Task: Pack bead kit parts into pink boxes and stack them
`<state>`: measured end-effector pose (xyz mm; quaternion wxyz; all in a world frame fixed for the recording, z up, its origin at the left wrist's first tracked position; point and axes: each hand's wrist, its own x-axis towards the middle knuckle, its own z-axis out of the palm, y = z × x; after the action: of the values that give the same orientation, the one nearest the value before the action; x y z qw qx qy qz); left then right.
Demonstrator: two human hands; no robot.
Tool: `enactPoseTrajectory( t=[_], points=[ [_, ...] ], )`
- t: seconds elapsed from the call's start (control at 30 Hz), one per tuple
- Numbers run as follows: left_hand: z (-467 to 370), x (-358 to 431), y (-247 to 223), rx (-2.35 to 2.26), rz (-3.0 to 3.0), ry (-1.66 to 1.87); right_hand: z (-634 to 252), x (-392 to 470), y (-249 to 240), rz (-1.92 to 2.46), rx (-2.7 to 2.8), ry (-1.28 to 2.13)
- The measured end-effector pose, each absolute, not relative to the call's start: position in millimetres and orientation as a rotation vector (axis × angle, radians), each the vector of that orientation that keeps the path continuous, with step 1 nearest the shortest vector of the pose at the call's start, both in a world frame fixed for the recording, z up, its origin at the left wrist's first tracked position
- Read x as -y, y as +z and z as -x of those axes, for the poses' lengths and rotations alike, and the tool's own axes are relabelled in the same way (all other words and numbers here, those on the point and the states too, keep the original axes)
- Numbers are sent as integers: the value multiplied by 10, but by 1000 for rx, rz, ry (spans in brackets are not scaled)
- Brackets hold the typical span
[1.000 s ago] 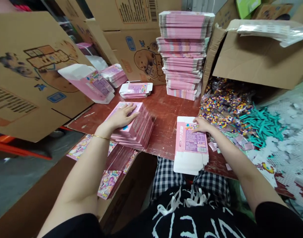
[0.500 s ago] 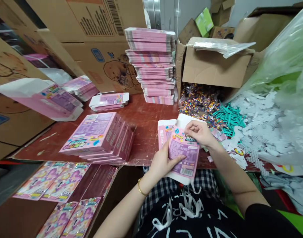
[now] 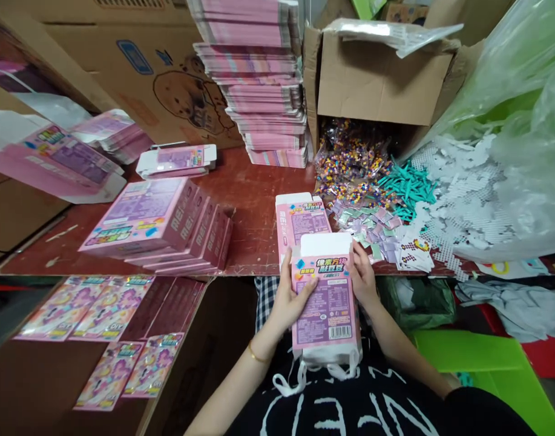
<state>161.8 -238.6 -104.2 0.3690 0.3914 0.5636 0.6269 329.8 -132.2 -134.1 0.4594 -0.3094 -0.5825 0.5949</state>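
Observation:
A pink and purple carton (image 3: 325,309) is between my hands, near my lap at the table's front edge, its white top flap standing up. My left hand (image 3: 288,300) grips its left side, thumb across the printed face. Along the upper right edge, my right hand (image 3: 362,275) holds the carton with its fingers partly behind it. Just beyond lies another pink carton (image 3: 299,221), partly covered by the held one. To the left, filled-out pink boxes (image 3: 141,218) are stacked on the red table (image 3: 254,206).
A tall stack of flat pink cartons (image 3: 263,91) stands at the back. Right of it are bead packets (image 3: 354,166), teal sticks (image 3: 411,189), small sachets (image 3: 372,230) and white pegboards (image 3: 463,188). An open cardboard box (image 3: 168,363) at lower left holds printed packs (image 3: 107,369).
The carton has moved down toward my body and now looks opened out, its side showing. My right hand has moved from its top flap to its right side. The view has tilted downward.

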Motion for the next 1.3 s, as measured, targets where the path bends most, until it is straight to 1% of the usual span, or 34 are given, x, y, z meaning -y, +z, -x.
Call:
enactPoseTrajectory(
  t=[0.23,0.33,0.43,0.53,0.6,0.67,0.77,0.87,0.93,1.0,1.03,1.13,1.3],
  points=[
    [-1594,2067,-1049,-1504,-1033,1554,-3322,1323,-1421,691,1436,1566],
    [-1600,2123,-1150,-1547,-1044,1536,-3377,1307,-1532,737,1490,1551],
    [-1663,2202,-1259,-1621,-1120,1584,-3412,1289,-1569,835,1639,1460],
    [-1729,2227,-1292,-1652,-1087,1791,-3381,1294,-1497,786,1661,1314],
    [-1738,2219,-1252,-1658,-1079,1849,-3349,1317,-1403,724,1572,1280],
    [-1714,2207,-1177,-1641,-1161,1762,-3342,1335,-1281,690,1562,1273],
    [-1660,2192,-1062,-1570,-1205,1644,-3381,1314,-1073,656,1723,1253],
    [-1638,2183,-1007,-1533,-963,1614,-3424,1235,-911,653,1835,1348],
    [-1652,2193,-1018,-1550,-847,1614,-3434,1169,-873,679,1817,1553],
    [-1684,2224,-1063,-1586,-913,1669,-3438,1109,-893,712,1730,1774],
    [-1705,2245,-1093,-1591,-989,1702,-3442,1087,-916,723,1693,1834],
    [-1762,2310,-1171,-1562,-1121,1747,-3476,1064,-985,693,1707,1793],
    [-1738,2349,-1129,-1495,-1095,1700,-3616,1176,-963,516,1885,1649]
  ],
)
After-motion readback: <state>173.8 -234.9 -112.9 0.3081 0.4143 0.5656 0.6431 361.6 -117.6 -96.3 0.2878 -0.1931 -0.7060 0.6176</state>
